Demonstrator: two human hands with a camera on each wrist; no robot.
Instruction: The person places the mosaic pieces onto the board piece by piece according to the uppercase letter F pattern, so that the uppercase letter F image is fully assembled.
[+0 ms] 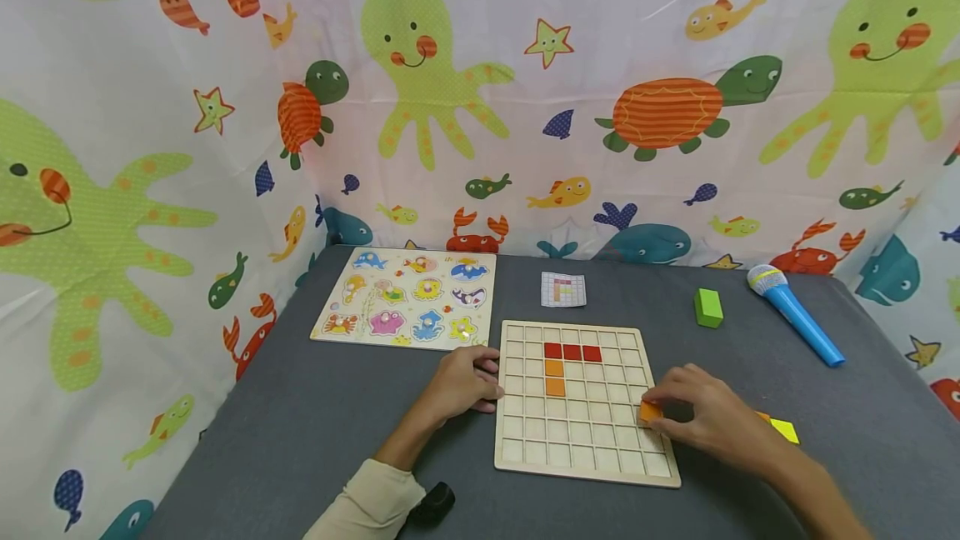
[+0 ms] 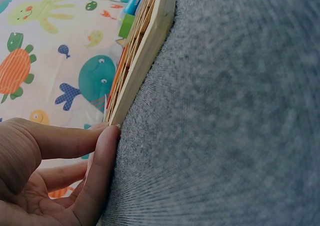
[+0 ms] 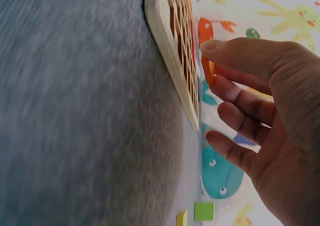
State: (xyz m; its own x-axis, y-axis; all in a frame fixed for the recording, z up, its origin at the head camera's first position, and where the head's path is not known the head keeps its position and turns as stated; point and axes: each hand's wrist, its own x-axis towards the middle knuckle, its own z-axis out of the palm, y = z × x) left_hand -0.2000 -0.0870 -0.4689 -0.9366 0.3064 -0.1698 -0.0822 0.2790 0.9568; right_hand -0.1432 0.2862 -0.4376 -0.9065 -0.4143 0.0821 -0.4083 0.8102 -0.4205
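A wooden grid board lies on the grey table, with three red tiles in a row and two orange tiles below the leftmost. At the board's left edge, my left hand pinches the rim between thumb and finger, as the left wrist view shows at close range. My right hand pinches a loose orange tile between thumb and forefinger, over the board's right side. Its other fingers are spread in the right wrist view. Partly behind that hand lie yellow tiles and a bit of orange.
A sea-animal peg puzzle lies at the back left. Behind the board is a small printed pattern card. A green block and a blue toy microphone lie at the back right. A sea-creature curtain encloses the table.
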